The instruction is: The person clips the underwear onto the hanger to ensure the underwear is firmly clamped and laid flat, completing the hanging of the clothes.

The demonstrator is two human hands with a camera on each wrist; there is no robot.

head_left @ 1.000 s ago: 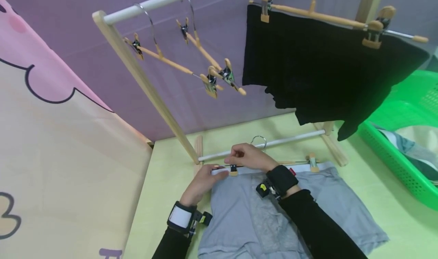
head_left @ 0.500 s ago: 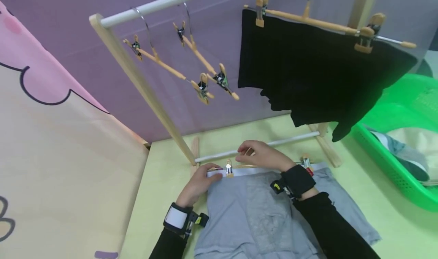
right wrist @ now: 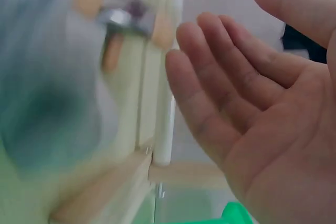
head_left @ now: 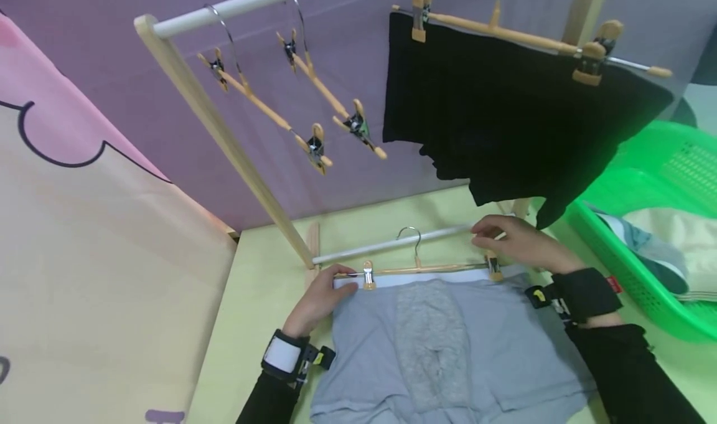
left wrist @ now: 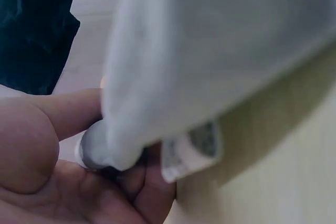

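Grey boxer briefs [head_left: 364, 355] with a white waistband lie flat on the table, under a clip hanger [head_left: 400, 271]. The hanger's left clip [head_left: 368, 277] and right clip [head_left: 493, 267] sit at the waistband. My left hand [head_left: 319, 299] pinches the waistband's left corner by the hanger's end. In the left wrist view the grey fabric [left wrist: 184, 51] bends between thumb and fingers, beside a small label [left wrist: 191, 151]. My right hand [head_left: 521, 242] is at the right clip, fingers loosely bent. The right wrist view shows that palm [right wrist: 278, 145] holding nothing, apart from the blurred clip [right wrist: 126, 19].
A wooden rack with a white top rail [head_left: 252, 4] stands behind. Two bare clip hangers [head_left: 257, 103] and black shorts [head_left: 504, 113] on another hanger hang from it. A green basket [head_left: 610, 274] with folded cloths [head_left: 661, 243] stands at right.
My right hand has left the left clip and moved right along the hanger to the right clip. The left clip's handles now stand up. My left hand stays at the corner.
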